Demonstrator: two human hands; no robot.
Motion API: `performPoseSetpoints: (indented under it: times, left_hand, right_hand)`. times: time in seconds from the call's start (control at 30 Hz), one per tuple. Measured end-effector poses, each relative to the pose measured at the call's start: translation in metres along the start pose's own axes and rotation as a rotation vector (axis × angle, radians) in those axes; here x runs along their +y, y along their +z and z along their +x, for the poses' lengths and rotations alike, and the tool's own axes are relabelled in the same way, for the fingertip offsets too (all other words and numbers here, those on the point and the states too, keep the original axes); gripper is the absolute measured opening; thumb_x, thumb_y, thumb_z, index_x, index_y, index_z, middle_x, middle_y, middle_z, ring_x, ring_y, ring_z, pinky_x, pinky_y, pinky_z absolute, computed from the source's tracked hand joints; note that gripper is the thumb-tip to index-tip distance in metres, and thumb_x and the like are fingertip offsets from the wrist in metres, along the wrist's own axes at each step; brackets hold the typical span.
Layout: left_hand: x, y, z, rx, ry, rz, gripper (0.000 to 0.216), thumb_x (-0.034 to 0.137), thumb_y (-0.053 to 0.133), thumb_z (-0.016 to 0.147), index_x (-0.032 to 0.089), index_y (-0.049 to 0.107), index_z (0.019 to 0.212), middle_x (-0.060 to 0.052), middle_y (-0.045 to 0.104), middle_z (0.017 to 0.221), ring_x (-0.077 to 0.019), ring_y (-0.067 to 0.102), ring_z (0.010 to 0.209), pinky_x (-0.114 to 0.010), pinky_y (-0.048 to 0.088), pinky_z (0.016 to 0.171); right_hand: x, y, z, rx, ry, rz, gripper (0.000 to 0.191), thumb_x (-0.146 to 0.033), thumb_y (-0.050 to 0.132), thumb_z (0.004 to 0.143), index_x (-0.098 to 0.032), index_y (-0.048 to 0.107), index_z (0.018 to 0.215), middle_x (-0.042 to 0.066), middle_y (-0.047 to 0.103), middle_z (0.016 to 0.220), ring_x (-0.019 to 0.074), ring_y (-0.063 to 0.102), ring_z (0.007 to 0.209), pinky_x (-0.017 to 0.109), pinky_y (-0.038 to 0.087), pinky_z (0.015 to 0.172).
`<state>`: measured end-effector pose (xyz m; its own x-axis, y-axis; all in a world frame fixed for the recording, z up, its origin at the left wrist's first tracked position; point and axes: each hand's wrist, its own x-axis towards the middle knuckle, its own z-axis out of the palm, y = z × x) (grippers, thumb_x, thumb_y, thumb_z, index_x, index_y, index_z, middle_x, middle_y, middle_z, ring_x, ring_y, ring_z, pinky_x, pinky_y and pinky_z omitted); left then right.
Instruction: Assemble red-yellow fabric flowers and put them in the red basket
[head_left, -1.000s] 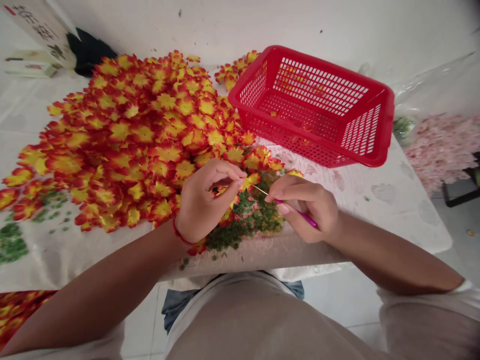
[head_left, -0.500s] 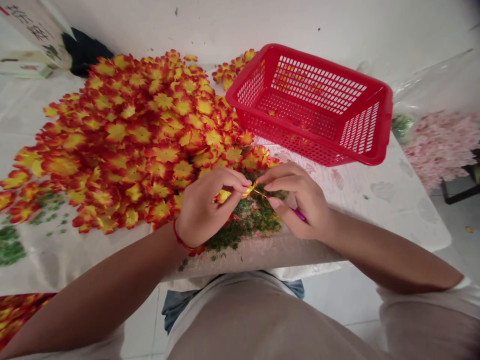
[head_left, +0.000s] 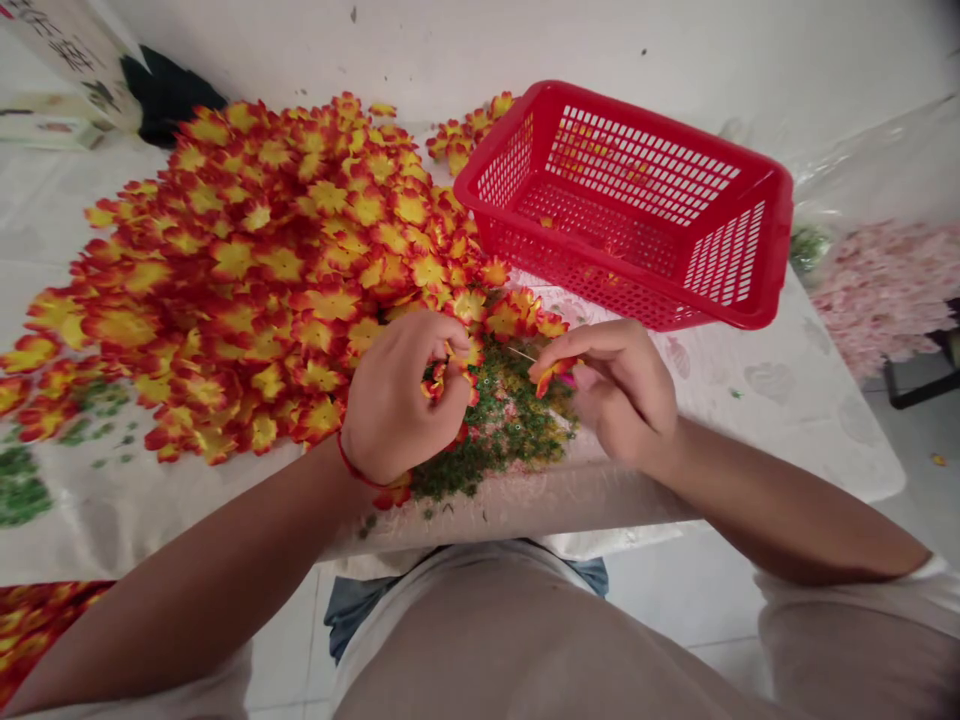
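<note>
With the right hand (head_left: 622, 395) clamped on the needle tool (head_left: 523, 354), a red-yellow flower (head_left: 553, 376) at its fingertips mid-frame, angle the tool clear of the left hand (head_left: 405, 400), whose grip cannot be determined.

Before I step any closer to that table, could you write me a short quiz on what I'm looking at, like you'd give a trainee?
1. Multiple choice: what sits at the fingers of the right hand, close to the thin needle?
A) a pair of scissors
B) a red-and-yellow flower
C) a roll of tape

2. True or false: as the camera sees it, the red basket stands to the right of the big flower pile.

3. Short answer: what colour is the band at the wrist of the left hand?

Key: 1, B. 2, true. 3, red.
</note>
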<state>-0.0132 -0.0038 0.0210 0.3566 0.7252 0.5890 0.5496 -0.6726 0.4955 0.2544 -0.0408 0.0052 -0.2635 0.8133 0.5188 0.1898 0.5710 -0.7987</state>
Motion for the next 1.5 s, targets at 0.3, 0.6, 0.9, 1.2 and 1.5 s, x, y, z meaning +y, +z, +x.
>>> performPoseSetpoints:
  times: [0.3, 0.6, 0.9, 1.2, 1.5]
  left_hand:
    - [0.002, 0.001, 0.002, -0.359, 0.009, 0.300, 0.035, 0.014, 0.074, 0.079, 0.024, 0.063, 0.111, -0.012, 0.073, 0.109, -0.0396, 0.070, 0.106, -0.054, 0.058, 0.092]
    - [-0.003, 0.002, 0.000, -0.261, -0.065, 0.158, 0.036, 0.001, 0.061, 0.095, 0.022, 0.062, 0.125, -0.012, 0.071, 0.125, -0.0305, 0.074, 0.108, -0.046, 0.063, 0.095]
    - [0.003, 0.004, 0.002, -0.041, -0.283, -0.116, 0.026, 0.017, 0.079, 0.105, 0.027, 0.070, 0.127, -0.001, 0.083, 0.121, -0.0209, 0.083, 0.110, -0.033, 0.068, 0.100]
    - [-0.005, 0.002, 0.004, -0.017, -0.188, -0.014, 0.015, 0.022, 0.092, 0.097, 0.025, 0.077, 0.099, 0.000, 0.082, 0.096, -0.0206, 0.075, 0.087, -0.035, 0.062, 0.086]
    - [-0.008, 0.002, 0.005, 0.036, -0.046, -0.002, 0.006, 0.025, 0.088, 0.103, 0.029, 0.089, 0.107, -0.005, 0.080, 0.112, -0.0244, 0.077, 0.105, -0.040, 0.063, 0.095]
  right_hand:
    - [-0.001, 0.006, 0.004, 0.122, -0.083, 0.008, 0.022, -0.022, 0.057, 0.117, -0.031, 0.070, 0.132, 0.005, 0.080, 0.106, 0.0226, 0.078, 0.089, 0.041, 0.064, 0.075]
    - [-0.002, 0.010, 0.007, 0.195, -0.084, 0.071, 0.020, -0.023, 0.059, 0.117, -0.032, 0.071, 0.131, 0.005, 0.081, 0.105, 0.0226, 0.078, 0.086, 0.041, 0.064, 0.077]
    - [0.002, 0.006, 0.005, 0.103, -0.161, 0.067, 0.026, -0.015, 0.060, 0.113, -0.025, 0.067, 0.137, 0.006, 0.081, 0.109, 0.0186, 0.078, 0.089, 0.033, 0.065, 0.074]
    - [0.001, 0.004, 0.010, -0.068, -0.285, 0.072, 0.028, -0.010, 0.062, 0.109, -0.020, 0.067, 0.134, 0.010, 0.080, 0.104, 0.0209, 0.080, 0.091, 0.034, 0.067, 0.074]
    - [0.002, 0.004, 0.009, -0.033, -0.288, 0.052, 0.028, -0.013, 0.063, 0.109, -0.022, 0.069, 0.134, 0.010, 0.080, 0.103, 0.0219, 0.079, 0.091, 0.036, 0.069, 0.075]
